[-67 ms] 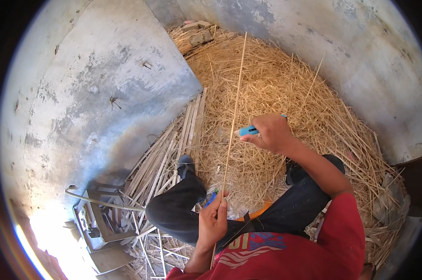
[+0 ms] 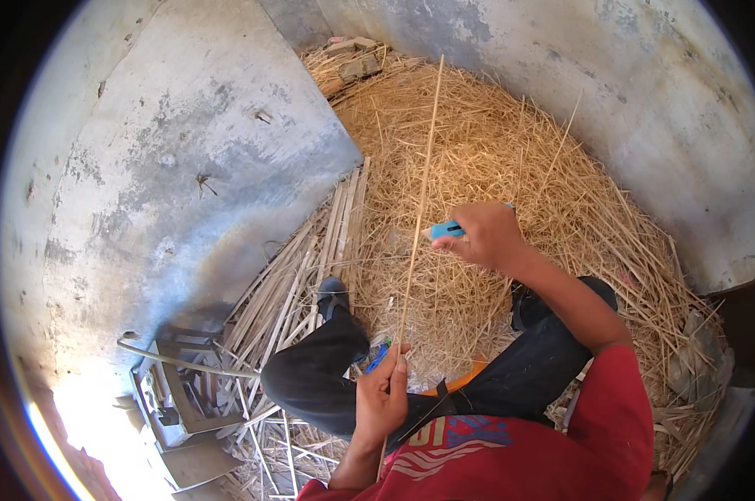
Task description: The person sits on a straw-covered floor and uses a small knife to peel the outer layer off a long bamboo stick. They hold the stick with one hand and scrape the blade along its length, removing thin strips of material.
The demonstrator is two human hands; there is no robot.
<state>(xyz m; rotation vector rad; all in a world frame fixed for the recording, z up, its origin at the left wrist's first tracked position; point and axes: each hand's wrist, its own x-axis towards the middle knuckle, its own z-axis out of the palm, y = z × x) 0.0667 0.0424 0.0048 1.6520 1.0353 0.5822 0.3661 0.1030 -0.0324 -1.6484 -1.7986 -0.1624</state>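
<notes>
The left hand (image 2: 383,399) pinches the long stick (image 2: 419,209) tight, so the right hand (image 2: 486,235), gripping the blue knife (image 2: 444,228), should scrape slowly, away from fingers.

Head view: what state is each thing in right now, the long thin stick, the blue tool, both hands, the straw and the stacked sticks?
Long thin stick: held near its lower end, slanting up over the straw.
Left hand: closed on the stick.
Right hand: closed on the blue tool.
Blue tool: held beside the stick, touching it or not, cannot tell.
Straw: loose heap.
Stacked sticks: lying flat beside the wall.
</notes>
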